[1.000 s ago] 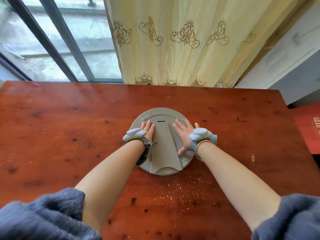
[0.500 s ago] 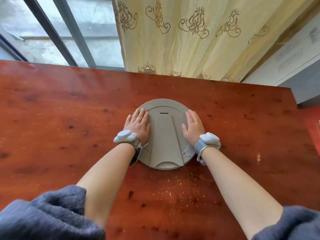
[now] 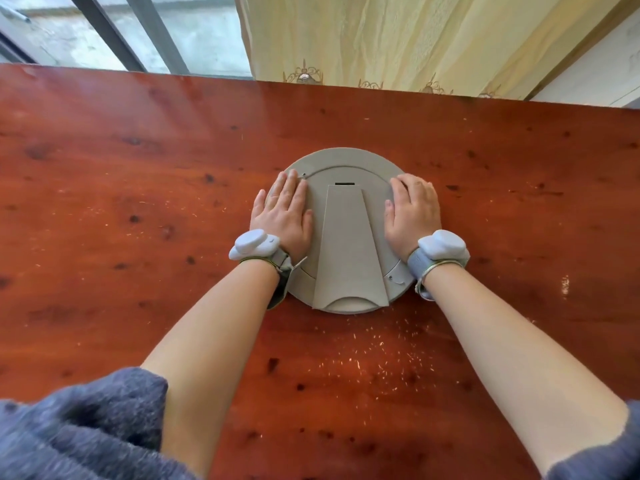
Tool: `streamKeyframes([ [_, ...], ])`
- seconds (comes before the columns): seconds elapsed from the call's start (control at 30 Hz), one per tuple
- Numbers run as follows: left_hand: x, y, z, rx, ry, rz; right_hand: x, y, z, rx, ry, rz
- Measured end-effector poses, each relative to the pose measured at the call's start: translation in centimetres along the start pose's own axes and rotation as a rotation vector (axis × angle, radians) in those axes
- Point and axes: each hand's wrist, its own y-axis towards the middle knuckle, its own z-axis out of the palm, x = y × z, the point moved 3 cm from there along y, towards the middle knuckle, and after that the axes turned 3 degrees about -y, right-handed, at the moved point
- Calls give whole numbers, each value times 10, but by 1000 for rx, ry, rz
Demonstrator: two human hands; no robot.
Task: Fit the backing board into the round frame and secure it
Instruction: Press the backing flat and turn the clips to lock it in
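Both hands are down flat on the job. The round frame point(image 3: 346, 161) lies face down on the red-brown tabletop point(image 3: 138, 202), and the grey backing board point(image 3: 348, 176) sits inside its ring, the tapered stand flap point(image 3: 348, 251) running down the middle between the two palms. The left hand point(image 3: 282, 211) is spread wide, fingers straight, pressing on the board's left side with its fingertips reaching over the frame's rim; nothing is clasped in that grip, it is simply laid open on the surface. The right hand point(image 3: 412, 211) mirrors it on the other side of the flap, palm down, fingers slightly bent over the rim (again no grasp, only an open grip pushing down). Just nearer than the right wrist a small turn clip point(image 3: 394, 278) shows on the frame's back; another small clip point(image 3: 302, 174) peeks out by the left fingertips. Each wrist wears a pale band device point(image 3: 254, 244). Beyond the fingertips hangs a yellow curtain point(image 3: 398, 39).
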Motion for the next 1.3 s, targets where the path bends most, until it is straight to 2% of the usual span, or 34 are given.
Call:
streamKeyframes([
  [0.4,0,-1,1,-20,-14,-8,-5,-7,-1,-235,32,-103],
  [0.6,-1,-1,0,-35,-26,-12,-5,-6,5,-292,-81,-175],
  [0.87,-3,-1,2,-45,-4,-14,-8,-4,13,-364,49,-240],
  [1.0,-12,4,-8,-122,-16,1,-14,-5,16,-400,146,-174],
  [1.13,-16,9,-4,-87,-19,2,-12,-4,15,-308,82,-65],
  [1.23,-15,9,-4,-149,-49,0,-8,-1,13,-145,-25,-66],
  [1.3,-14,8,-6,-165,-51,-21,-5,-1,11,-101,-56,-67],
])
